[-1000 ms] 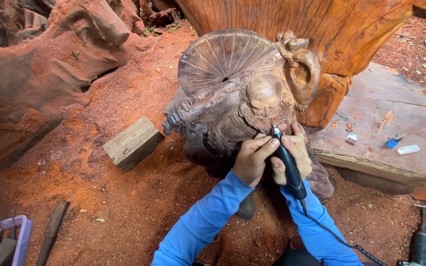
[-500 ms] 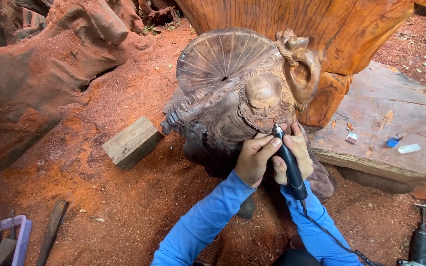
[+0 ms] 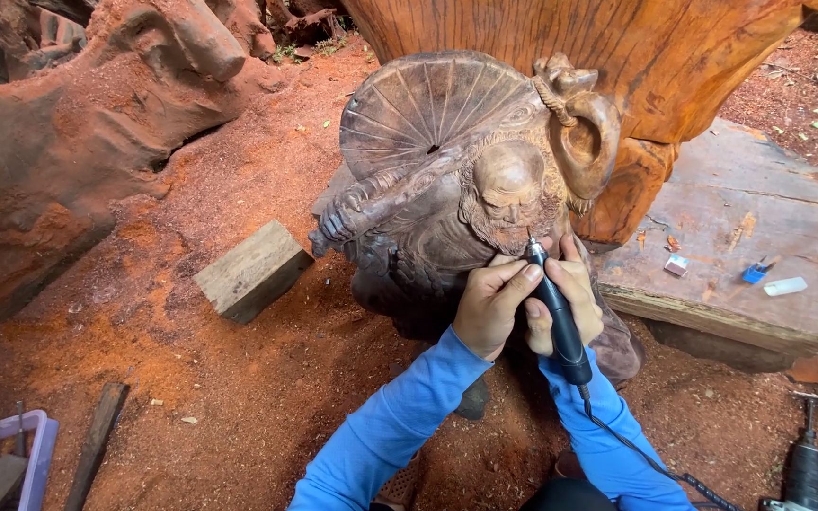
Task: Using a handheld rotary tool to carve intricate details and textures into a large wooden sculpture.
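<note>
Here both hands, left hand (image 3: 492, 305) and right hand (image 3: 570, 295), clench the black rotary tool (image 3: 554, 312), its bit touching the wooden figure's (image 3: 485, 189) beard; detail carving seems underway, demanding steady, light pressure.

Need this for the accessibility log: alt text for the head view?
Both hands, left hand and right hand, hold a black corded rotary tool, its tip on a dark carved wooden figure, over red sawdust ground.

both hands (image 3: 523, 303) around a black rotary tool (image 3: 553, 310) at a carved wooden figure (image 3: 466, 180)
</note>
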